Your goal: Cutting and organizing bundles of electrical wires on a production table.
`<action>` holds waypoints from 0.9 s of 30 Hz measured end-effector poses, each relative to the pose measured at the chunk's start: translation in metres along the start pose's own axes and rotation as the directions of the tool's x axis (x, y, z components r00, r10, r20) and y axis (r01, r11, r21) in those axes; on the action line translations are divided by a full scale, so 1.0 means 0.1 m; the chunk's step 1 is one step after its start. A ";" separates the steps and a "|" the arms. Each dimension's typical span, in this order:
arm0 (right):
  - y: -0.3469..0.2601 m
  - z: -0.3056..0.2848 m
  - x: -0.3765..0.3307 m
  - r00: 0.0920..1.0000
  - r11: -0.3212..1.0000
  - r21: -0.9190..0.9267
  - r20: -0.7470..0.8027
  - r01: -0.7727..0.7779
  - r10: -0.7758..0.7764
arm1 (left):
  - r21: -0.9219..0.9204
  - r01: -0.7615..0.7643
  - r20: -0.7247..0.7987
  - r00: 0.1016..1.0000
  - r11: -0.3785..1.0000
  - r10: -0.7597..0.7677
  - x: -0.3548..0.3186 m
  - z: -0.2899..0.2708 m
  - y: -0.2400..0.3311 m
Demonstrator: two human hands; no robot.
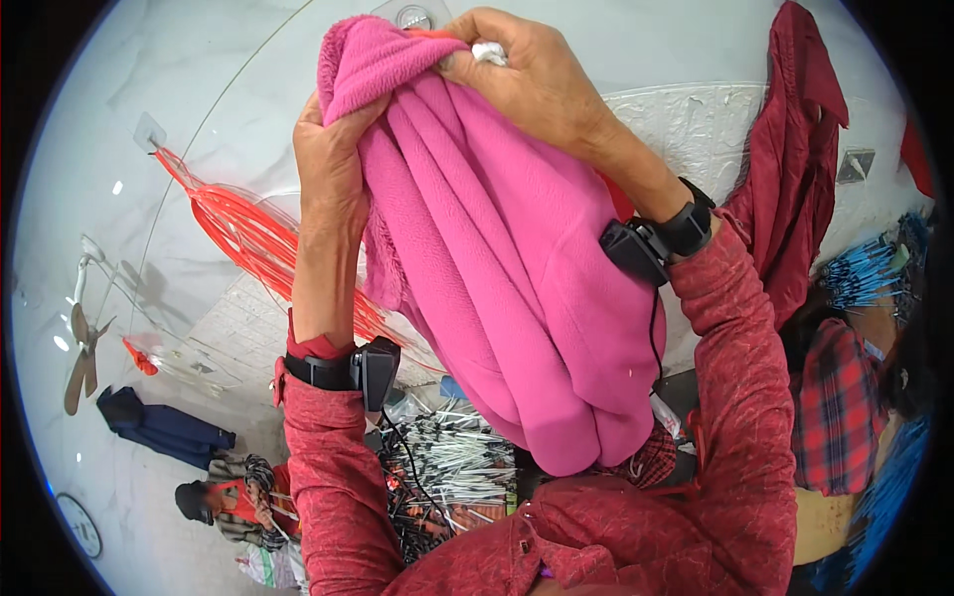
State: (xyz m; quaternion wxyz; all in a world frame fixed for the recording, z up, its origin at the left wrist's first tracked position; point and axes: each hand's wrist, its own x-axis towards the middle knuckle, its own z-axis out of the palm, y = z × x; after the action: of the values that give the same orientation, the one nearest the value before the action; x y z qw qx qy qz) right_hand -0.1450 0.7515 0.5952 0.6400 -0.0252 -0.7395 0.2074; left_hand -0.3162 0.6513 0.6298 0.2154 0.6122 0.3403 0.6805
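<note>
A pink fleece garment (517, 268) hangs in folds from my two raised hands, its lower end drooping in front of my body. My left hand (333, 164) is closed on its gathered upper left edge, with the fingers partly behind the cloth. At the top, my right hand (537, 84) pinches the turned-over edge between thumb and fingers. A small white wrap or scrap (489, 53) shows at my right fingers. Just beyond the garment's top, a clear wall hook (412, 18) is stuck to the wall. Some red-orange material peeks out beside the right hand's grip.
Red-orange strands (234, 223) hang from another hook at left. A dark red jacket (795, 169) hangs at right, above a plaid cloth (838, 407) and blue bundles (863, 276). Below are piled white-and-black sticks (457, 457). At lower left is another person (238, 507), near a wall fan (84, 353).
</note>
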 end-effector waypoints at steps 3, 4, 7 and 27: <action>-0.04 -0.03 0.01 0.968 0.891 -0.441 -0.156 0.107 -0.194 | 0.079 0.001 0.026 1.000 0.997 -0.003 -0.03 0.10 0.10; -0.05 -0.05 0.00 0.967 0.888 -0.446 -0.157 0.111 -0.199 | 0.147 0.018 0.033 0.999 0.989 -0.023 -0.05 0.15 0.15; -0.12 -0.10 -0.10 0.988 0.737 -0.673 -0.143 -0.057 -0.054 | 0.234 0.032 0.075 0.996 0.972 -0.051 -0.05 0.23 0.20; -0.05 0.09 -0.57 0.959 0.837 -0.535 -0.162 0.112 -0.232 | 0.580 -0.202 0.173 0.977 0.789 0.123 -0.38 0.01 -0.08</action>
State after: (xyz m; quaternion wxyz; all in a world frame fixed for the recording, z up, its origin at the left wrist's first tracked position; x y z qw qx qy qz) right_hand -0.1420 0.7270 0.5425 0.7031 -0.1533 -0.6915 -0.0633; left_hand -0.3099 0.6300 0.5974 -0.0255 0.7174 0.4680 0.5154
